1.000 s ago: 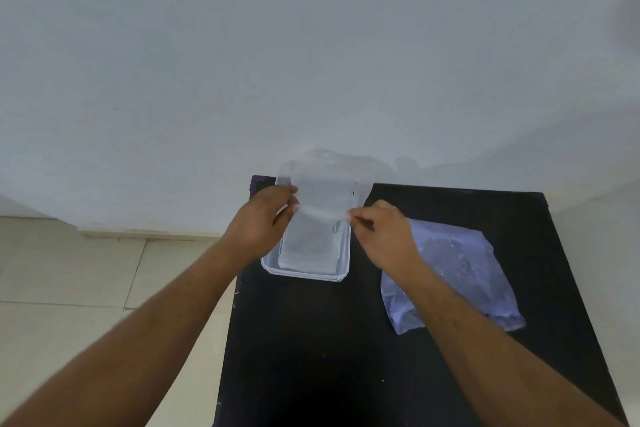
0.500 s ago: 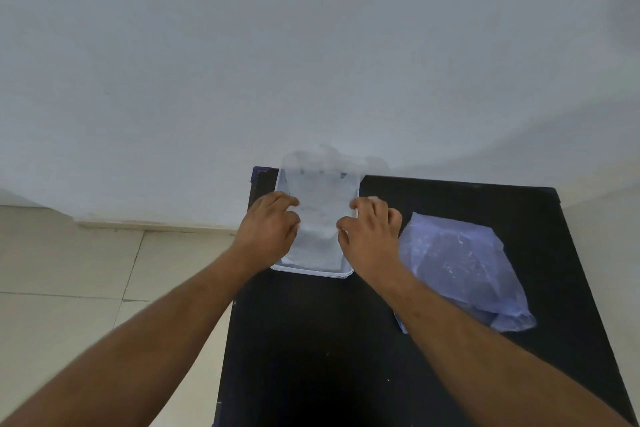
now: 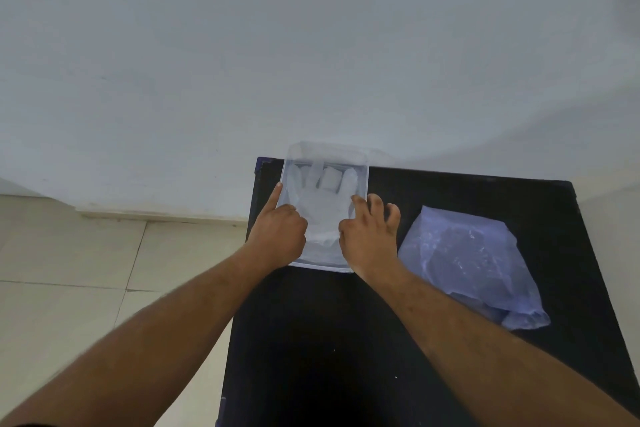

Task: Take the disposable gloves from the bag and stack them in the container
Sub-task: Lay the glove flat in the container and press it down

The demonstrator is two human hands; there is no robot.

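A clear disposable glove (image 3: 322, 208) lies flat in the white rectangular container (image 3: 320, 267) at the far left of the black table, its fingers pointing to the wall. My left hand (image 3: 277, 232) rests on the container's left side, index finger stretched along the rim. My right hand (image 3: 369, 232) lies on the container's right side, fingers spread, fingertips touching the glove's edge. Neither hand grips anything that I can see. The translucent bluish plastic bag (image 3: 474, 263) lies crumpled to the right of my right hand.
The black table (image 3: 311, 357) stands against a white wall (image 3: 311, 45). Its left edge drops to a tiled floor (image 3: 69, 288). The container sits right at the table's back left corner.
The glove, held up stretched between both hands a second ago, now lies flat in the container. Both hands have come down onto it and spread to the container's sides.
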